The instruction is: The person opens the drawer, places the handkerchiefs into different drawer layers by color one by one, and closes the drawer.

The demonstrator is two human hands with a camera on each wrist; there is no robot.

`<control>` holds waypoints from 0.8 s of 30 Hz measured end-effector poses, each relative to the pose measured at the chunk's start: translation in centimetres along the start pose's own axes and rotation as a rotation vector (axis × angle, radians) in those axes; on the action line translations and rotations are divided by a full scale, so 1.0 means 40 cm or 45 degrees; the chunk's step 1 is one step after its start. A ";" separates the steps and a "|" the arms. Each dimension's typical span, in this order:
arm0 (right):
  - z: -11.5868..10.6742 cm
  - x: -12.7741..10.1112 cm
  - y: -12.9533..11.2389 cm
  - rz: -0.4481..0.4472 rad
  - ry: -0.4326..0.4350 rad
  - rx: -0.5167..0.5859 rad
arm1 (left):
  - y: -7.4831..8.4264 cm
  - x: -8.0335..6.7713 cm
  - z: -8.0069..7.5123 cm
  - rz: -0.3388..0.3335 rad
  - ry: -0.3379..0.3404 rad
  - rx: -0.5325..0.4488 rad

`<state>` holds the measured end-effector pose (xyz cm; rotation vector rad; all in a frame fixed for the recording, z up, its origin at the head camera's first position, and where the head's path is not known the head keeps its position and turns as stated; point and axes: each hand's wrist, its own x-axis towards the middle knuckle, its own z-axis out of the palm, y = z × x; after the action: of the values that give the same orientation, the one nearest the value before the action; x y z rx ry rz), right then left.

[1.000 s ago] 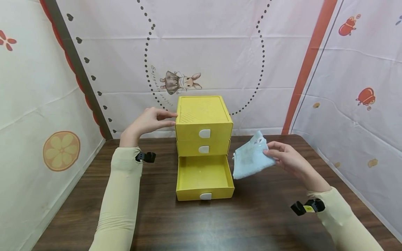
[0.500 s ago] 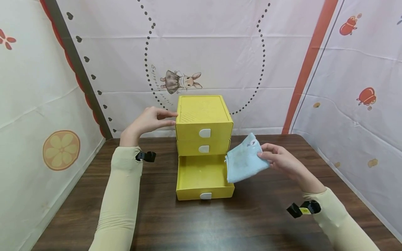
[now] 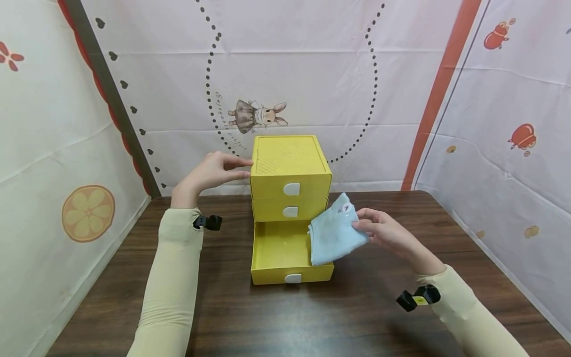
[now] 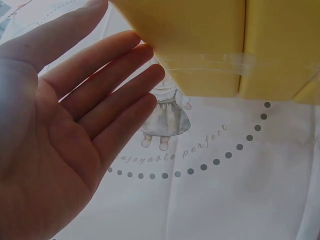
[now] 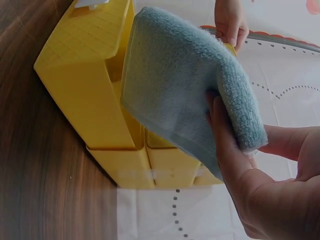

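Note:
A yellow drawer unit (image 3: 290, 155) with white tabs stands on the table, its bottom drawer (image 3: 281, 245) pulled out. My right hand (image 3: 389, 234) pinches a folded light-blue towel (image 3: 336, 233) by its right edge. The towel hangs tilted over the right side of that drawer and hides part of it. In the right wrist view, thumb and fingers lie on either side of the thick towel (image 5: 175, 75). My left hand (image 3: 213, 173) has its fingertips against the unit's upper left side; the left wrist view shows those fingers (image 4: 115, 85) nearly straight.
The dark wooden table (image 3: 285, 322) extends around the unit. A printed white cloth (image 3: 303, 74) hangs behind it, with similar cloth on both sides. The two upper drawers (image 3: 267, 210) are closed.
My right hand has moved left and slightly down, carrying the towel from beside the unit to over the open drawer's right side. The left hand stays at the unit's side.

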<state>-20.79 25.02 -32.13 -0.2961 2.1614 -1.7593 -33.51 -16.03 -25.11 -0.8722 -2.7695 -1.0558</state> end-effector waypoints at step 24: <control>0.075 0.082 0.027 0.012 -0.069 0.107 | 0.001 0.002 -0.001 -0.005 0.004 0.010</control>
<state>-22.60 21.32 -34.14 -0.3086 2.0425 -1.8101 -33.55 -16.00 -25.05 -0.8636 -2.7721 -1.0447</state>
